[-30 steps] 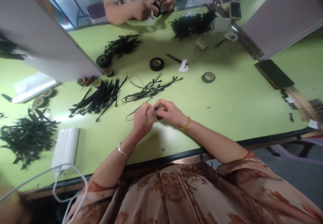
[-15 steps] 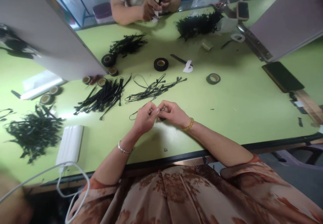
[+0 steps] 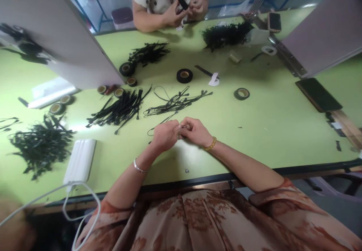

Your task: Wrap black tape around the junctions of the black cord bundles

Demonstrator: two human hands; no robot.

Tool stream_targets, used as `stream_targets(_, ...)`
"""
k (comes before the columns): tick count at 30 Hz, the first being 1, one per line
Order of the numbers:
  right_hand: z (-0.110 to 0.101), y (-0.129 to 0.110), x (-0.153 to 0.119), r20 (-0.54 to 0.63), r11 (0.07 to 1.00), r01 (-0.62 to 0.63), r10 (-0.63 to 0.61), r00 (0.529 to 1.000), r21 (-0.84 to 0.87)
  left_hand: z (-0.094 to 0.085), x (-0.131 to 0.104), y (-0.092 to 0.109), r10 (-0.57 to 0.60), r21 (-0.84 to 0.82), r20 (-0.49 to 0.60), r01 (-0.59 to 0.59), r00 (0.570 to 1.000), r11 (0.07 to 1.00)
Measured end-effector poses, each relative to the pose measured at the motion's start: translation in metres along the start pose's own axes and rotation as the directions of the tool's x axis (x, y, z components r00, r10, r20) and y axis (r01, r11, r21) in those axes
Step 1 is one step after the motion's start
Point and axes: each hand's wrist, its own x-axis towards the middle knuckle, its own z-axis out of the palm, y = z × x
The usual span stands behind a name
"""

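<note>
My left hand [image 3: 166,134] and my right hand [image 3: 195,131] meet fingertip to fingertip just above the green table, nearer its front edge. Both are closed in a pinch on a thin black cable [image 3: 151,131], whose loop sticks out left of my left hand. A small dark bit shows at my right fingertips; the rest is hidden by the fingers. Just beyond my hands lies a loose bunch of thin black cables [image 3: 172,103]. To its left is a thicker pile of black cables [image 3: 120,107].
A co-worker's hands [image 3: 183,12] hold a black tape roll across the table. Black tape rolls [image 3: 184,76] lie about, one [image 3: 241,93] to the right. A white power bank [image 3: 80,161] with a white cable stands left. A dark phone [image 3: 319,94] lies right. Grey panels [image 3: 85,36] flank the table.
My left hand has rolled over, its back now more upward, fingertips still against the right. The co-worker's tape roll has turned edge-on. The whole view has shifted slightly.
</note>
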Motion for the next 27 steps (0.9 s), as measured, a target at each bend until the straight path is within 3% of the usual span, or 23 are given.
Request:
stream_targets(8,0.0,0.0,0.0,-0.008,0.99,0.095,-0.096,0.995,-0.106,0.011,0.0,-0.002,0.058,0.07,-0.079,-0.052,0.995,0.996)
stream_targets(13,-0.007,-0.002,0.007,-0.157,0.896,0.098,-0.182,0.971,-0.433,0.003,-0.011,0.017,0.111,-0.228,-0.165,-0.147,0.98,0.962)
stream_targets(15,-0.013,-0.004,0.011,-0.244,0.822,0.024,-0.196,0.95,-0.569,-0.003,-0.016,0.024,0.109,-0.425,-0.199,-0.185,0.974,0.886)
stream_targets(17,-0.015,-0.007,0.011,-0.236,0.687,-0.016,-0.227,0.945,-0.727,-0.006,-0.014,0.026,-0.028,-0.595,-0.218,-0.11,0.975,0.796)
stream_targets(19,-0.014,-0.011,0.009,-0.15,0.525,-0.005,-0.233,0.961,-0.851,-0.005,-0.008,0.019,-0.105,-0.77,-0.114,-0.021,0.988,0.638)
stream_targets(22,-0.008,-0.014,0.002,-0.004,0.342,0.078,-0.233,0.972,-0.937,-0.001,0.003,0.004,-0.168,-0.9,0.03,0.1,0.985,0.424)
stream_targets(25,-0.004,-0.014,-0.003,0.106,0.276,0.174,-0.243,0.964,-0.945,0.002,0.008,-0.005,-0.205,-0.937,0.102,0.163,0.973,0.309)
stream_targets(27,-0.005,-0.013,-0.004,0.12,0.296,0.209,-0.294,0.948,-0.932,0.002,0.008,-0.008,-0.212,-0.937,0.117,0.179,0.97,0.301)
